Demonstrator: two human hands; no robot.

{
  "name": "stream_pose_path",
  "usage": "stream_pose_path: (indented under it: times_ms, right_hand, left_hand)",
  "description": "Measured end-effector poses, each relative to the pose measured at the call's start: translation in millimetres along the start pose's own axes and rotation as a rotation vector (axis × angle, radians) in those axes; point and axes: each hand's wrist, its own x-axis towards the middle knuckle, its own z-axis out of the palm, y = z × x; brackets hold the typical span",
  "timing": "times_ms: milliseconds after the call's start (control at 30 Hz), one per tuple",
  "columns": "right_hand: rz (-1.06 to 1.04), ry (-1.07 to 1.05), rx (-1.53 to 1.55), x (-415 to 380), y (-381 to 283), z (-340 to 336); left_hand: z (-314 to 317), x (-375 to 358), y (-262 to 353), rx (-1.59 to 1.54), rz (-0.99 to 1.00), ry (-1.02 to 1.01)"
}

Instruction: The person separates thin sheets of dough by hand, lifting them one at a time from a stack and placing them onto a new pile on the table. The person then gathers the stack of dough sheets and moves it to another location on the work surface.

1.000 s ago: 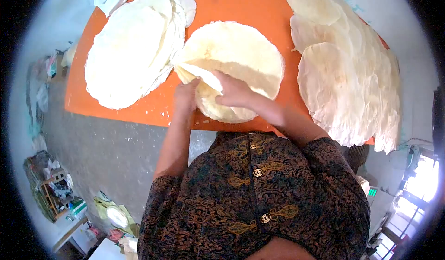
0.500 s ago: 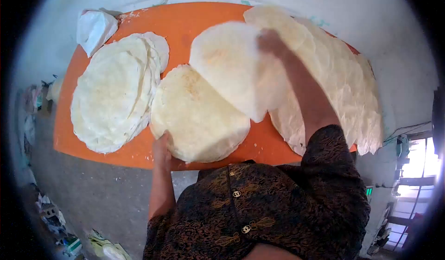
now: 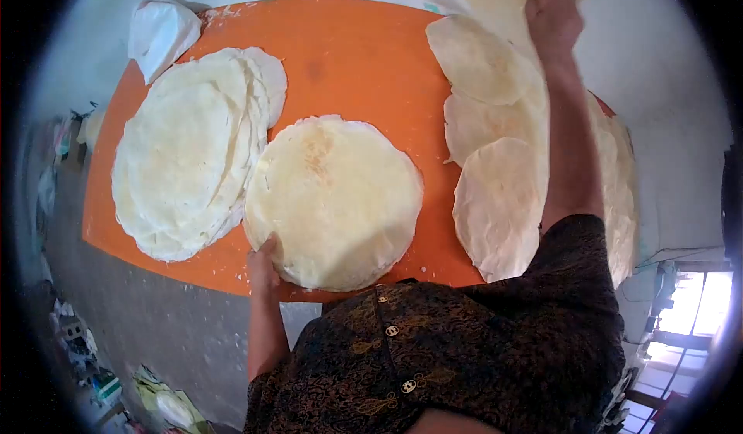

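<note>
A round stack of thin flatbreads (image 3: 337, 194) lies in the middle of the orange table. My left hand (image 3: 264, 268) is at its near left edge, thumb on top and the other fingers mostly hidden, pinching the rim. Far up at the right, my right hand (image 3: 553, 16) is closed on the edge of a single thin flatbread (image 3: 495, 1), which is raised and partly cut off by the top of the view. Below that arm, several flatbreads (image 3: 495, 202) lie spread and overlapping along the table's right side.
A larger, uneven flatbread stack (image 3: 182, 155) stands on the left of the orange table (image 3: 356, 55). Behind it sits a white bag (image 3: 161, 35) at the far left corner. A white wall runs behind the table, and a bright window (image 3: 689, 333) is at the right.
My right hand has moved up and right, carrying the flatbread off the middle stack towards the spread ones. My left hand stays at the stack's edge.
</note>
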Motion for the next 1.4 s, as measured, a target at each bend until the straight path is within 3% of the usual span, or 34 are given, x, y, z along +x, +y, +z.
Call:
stream_pose_path:
  times_ms: [33,100,133,167,200,233,333,433,467,567,600,667,900,1000,1100,1133,1200,1233,1300,1400]
  right_hand:
    - [-0.162,0.181,0.211,-26,4,39]
    - [-0.233,0.057,0.153,-83,-8,98]
    - [-0.285,-0.085,-0.027,-120,-9,144]
    - [-0.211,-0.511,-0.04,-148,-13,167]
    - [-0.063,-0.627,0.16,-178,-21,171]
    - [0.074,-0.761,0.262,-189,-36,153]
    - [0.137,-0.735,0.544,-243,-58,144]
    - [0.024,-0.913,0.596,-253,-100,92]
    - [0.041,-0.942,0.737,-252,-118,66]
    - [0.06,-1.077,1.192,-272,-183,-9]
    - [0.033,-1.106,1.343,-279,-203,-25]
    - [0.212,-1.264,1.677,-289,-238,-59]
    - [0.052,-1.277,1.445,-281,-265,-101]
    - [0.052,-1.365,1.367,-278,-265,-108]
    - [0.0,-1.067,1.039,-282,-271,-141]
    - [0.036,-0.995,1.08,-286,-274,-141]
    - [0.104,-0.848,1.16,-297,-278,-139]
    - [0.126,-0.914,1.154,-296,-275,-138]
    - [0.168,-1.043,1.143,-291,-265,-129]
    - [0.572,-1.154,1.364,-299,-259,-102]
  left_hand:
    - [-1,0,1,0.011,-0.022,0.016]
    - [-1,0,1,0.033,-0.065,0.048]
    - [-1,-1,0,0.035,-0.045,0.046]
    - [-1,-1,-1,0.04,-0.022,0.042]
    - [-1,-1,-1,0.044,0.005,0.035]
    - [-2,1,-1,0.039,0.015,0.014]
    - [-10,5,-7,0.01,0.002,-0.051]
    - [-18,5,-12,-0.025,-0.015,-0.155]
    - [-15,0,-8,-0.018,0.032,-0.212]
    - [24,-48,23,-0.062,-0.073,-0.254]
    - [19,-38,9,-0.102,0.011,-0.324]
    - [33,-51,13,-0.027,0.012,-0.324]
    - [47,-74,23,0.108,0.133,-0.327]
    - [37,-77,21,0.483,0.225,-0.296]
    - [37,-76,6,0.512,0.329,-0.319]
    - [43,-83,8,0.496,0.408,-0.311]
    - [42,-78,5,0.35,0.227,-0.357]
    - [41,-76,4,0.276,0.137,-0.376]
    - [38,-74,4,0.417,0.192,-0.437]
    - [42,-84,17,0.552,0.214,-0.4]
